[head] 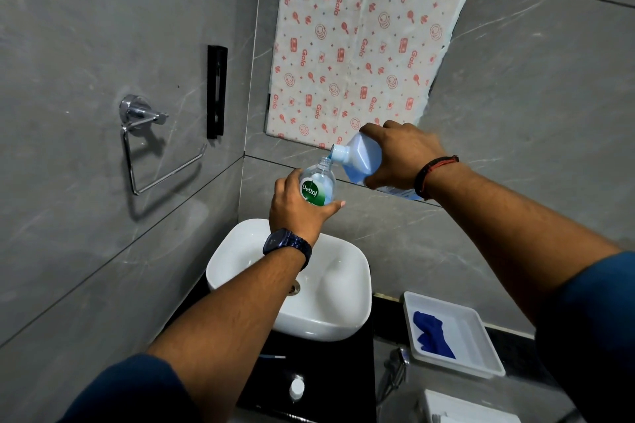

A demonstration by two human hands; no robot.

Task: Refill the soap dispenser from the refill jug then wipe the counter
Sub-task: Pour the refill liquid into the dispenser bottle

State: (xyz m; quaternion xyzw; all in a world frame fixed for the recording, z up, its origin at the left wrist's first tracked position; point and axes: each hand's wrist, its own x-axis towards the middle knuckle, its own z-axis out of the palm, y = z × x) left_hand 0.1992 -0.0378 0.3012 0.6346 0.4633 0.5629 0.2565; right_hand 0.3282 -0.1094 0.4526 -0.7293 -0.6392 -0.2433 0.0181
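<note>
My left hand (298,208) grips a clear Dettol soap dispenser bottle (319,186), pump off, tilted with its open neck up and to the right. My right hand (402,154) holds the translucent refill jug (359,156) of blue liquid tipped down to the left. A thin blue stream runs from the jug's spout into the bottle's neck. Both are held in the air above the far rim of the white basin (347,299). A blue cloth (431,331) lies in a white tray (481,347) on the counter at the right.
A small white cap (297,388) lies on the black counter (330,388) in front of the basin. A chrome ring holder (144,144) hangs on the left wall. Patterned paper (354,41) covers the mirror behind. A chrome hose fitting (395,367) sits lower right.
</note>
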